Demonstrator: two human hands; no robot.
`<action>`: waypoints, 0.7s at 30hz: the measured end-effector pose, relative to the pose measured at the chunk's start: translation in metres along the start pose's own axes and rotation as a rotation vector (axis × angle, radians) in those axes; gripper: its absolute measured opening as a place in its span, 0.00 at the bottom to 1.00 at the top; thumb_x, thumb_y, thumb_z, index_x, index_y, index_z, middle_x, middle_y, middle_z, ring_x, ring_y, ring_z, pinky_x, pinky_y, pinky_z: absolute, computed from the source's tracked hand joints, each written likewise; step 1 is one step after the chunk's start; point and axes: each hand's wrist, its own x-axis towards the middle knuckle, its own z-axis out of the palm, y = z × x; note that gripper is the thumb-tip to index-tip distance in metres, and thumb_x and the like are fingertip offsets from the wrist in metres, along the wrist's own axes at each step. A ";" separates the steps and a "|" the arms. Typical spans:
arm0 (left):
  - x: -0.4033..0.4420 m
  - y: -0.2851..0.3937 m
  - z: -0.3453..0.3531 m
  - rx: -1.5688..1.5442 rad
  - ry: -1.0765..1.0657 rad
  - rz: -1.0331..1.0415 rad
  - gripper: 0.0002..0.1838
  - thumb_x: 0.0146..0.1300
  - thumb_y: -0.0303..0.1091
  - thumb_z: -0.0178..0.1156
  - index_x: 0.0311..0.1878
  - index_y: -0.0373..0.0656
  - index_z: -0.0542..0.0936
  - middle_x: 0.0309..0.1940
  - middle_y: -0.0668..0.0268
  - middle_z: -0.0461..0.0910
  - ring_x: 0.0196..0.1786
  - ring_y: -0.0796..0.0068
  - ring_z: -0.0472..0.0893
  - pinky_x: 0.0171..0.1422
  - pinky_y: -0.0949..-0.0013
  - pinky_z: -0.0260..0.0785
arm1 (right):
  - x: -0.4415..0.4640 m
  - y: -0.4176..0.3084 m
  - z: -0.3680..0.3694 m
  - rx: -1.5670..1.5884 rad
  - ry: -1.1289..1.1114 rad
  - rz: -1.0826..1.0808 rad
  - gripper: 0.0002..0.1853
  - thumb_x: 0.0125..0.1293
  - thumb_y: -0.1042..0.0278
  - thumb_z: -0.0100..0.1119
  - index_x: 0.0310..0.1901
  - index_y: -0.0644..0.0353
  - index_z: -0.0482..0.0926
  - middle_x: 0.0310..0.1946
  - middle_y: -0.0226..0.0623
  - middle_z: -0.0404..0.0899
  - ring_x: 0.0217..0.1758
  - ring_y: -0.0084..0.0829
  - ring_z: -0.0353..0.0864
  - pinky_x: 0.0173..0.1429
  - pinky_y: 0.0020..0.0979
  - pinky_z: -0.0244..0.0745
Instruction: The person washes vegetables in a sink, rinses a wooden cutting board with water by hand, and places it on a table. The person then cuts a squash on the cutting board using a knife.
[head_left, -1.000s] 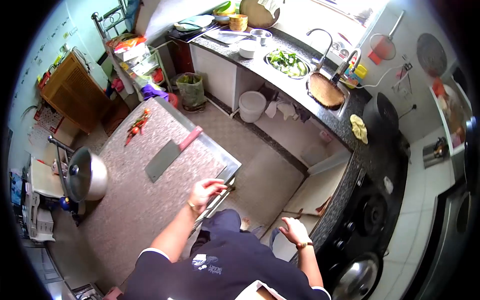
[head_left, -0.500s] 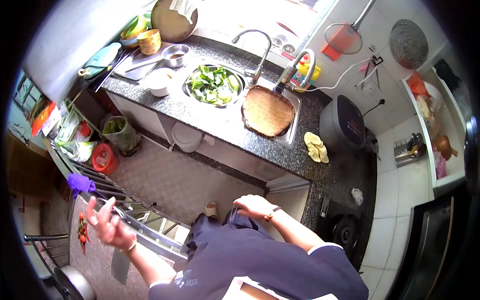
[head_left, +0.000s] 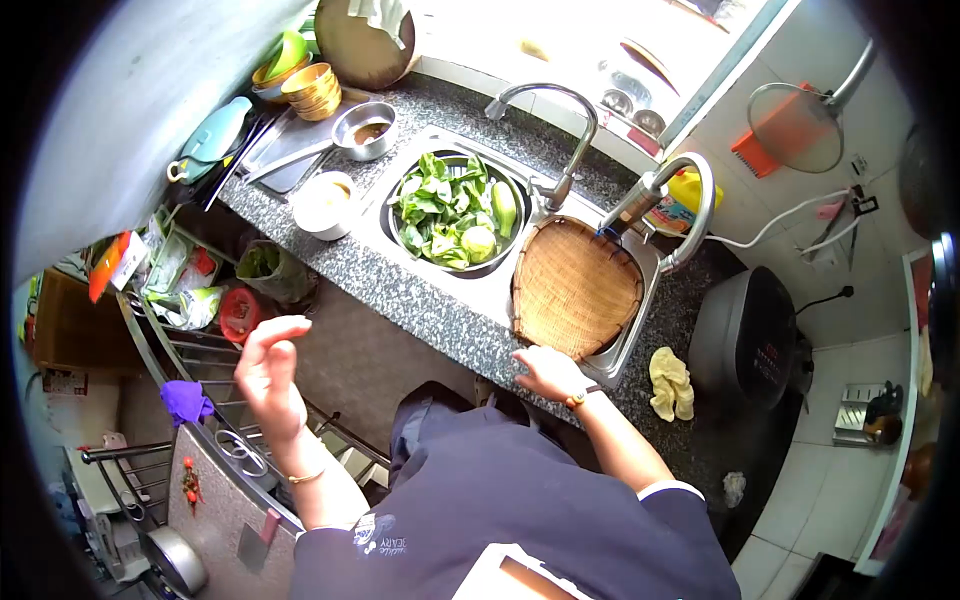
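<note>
My left hand (head_left: 273, 378) is raised over the floor area on the left, its fingers bent and thumb apart, holding nothing. At the counter's front edge is my right hand (head_left: 552, 375), empty, with fingers loosely stretched, just below the near rim of a round woven bamboo tray (head_left: 578, 285). That tray lies over the right sink basin (head_left: 652, 290). In the left basin, a round metal basin (head_left: 393, 213) holds leafy greens (head_left: 437, 205), a light green squash (head_left: 504, 208) and a round pale green vegetable (head_left: 478, 243).
Left of the sink stand a white pot (head_left: 325, 222), a steel saucepan (head_left: 378, 148) and stacked bowls (head_left: 314, 95). Right of it are a yellow cloth (head_left: 671, 384) and a dark rice cooker (head_left: 742, 338). A metal railing (head_left: 215, 375) with a purple cloth (head_left: 186, 402) runs along the left.
The view has turned and come nearer to the sink. My right hand has moved from beside my body up to the counter edge. My left hand has risen, its fingers less spread.
</note>
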 end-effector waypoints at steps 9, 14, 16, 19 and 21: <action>0.087 -0.071 0.079 -0.219 -0.469 -0.253 0.11 0.63 0.33 0.58 0.39 0.33 0.79 0.36 0.62 0.79 0.39 0.76 0.76 0.47 0.75 0.66 | 0.080 -0.017 -0.103 1.185 0.208 0.106 0.17 0.61 0.63 0.56 0.48 0.65 0.75 0.44 0.43 0.78 0.48 0.37 0.77 0.54 0.35 0.71; 0.125 -0.116 0.087 -0.204 -0.694 -0.526 0.07 0.61 0.24 0.56 0.41 0.35 0.79 0.36 0.66 0.80 0.38 0.82 0.76 0.45 0.77 0.68 | 0.084 -0.097 -0.228 1.672 0.486 -1.062 0.09 0.63 0.68 0.55 0.43 0.62 0.72 0.37 0.42 0.77 0.35 0.39 0.80 0.36 0.41 0.78; 0.131 -0.136 0.094 -0.285 -0.722 -0.652 0.06 0.62 0.25 0.56 0.41 0.35 0.79 0.35 0.67 0.80 0.38 0.83 0.76 0.45 0.78 0.68 | 0.099 -0.117 -0.246 1.655 0.563 -1.329 0.10 0.63 0.71 0.53 0.44 0.63 0.67 0.35 0.43 0.77 0.35 0.39 0.81 0.36 0.40 0.81; 0.141 -0.160 0.106 -0.313 -0.824 -0.759 0.06 0.63 0.25 0.54 0.40 0.35 0.79 0.37 0.64 0.80 0.42 0.78 0.77 0.49 0.75 0.68 | 0.113 -0.118 -0.259 1.676 0.341 -1.274 0.12 0.65 0.71 0.53 0.49 0.58 0.68 0.42 0.42 0.77 0.42 0.38 0.80 0.46 0.40 0.77; 0.143 -0.176 0.117 -0.310 -0.883 -0.767 0.07 0.63 0.27 0.55 0.41 0.36 0.79 0.36 0.66 0.80 0.40 0.80 0.77 0.47 0.76 0.68 | 0.124 -0.120 -0.250 1.707 0.362 -1.259 0.11 0.65 0.71 0.53 0.47 0.58 0.67 0.39 0.44 0.78 0.40 0.40 0.80 0.45 0.39 0.78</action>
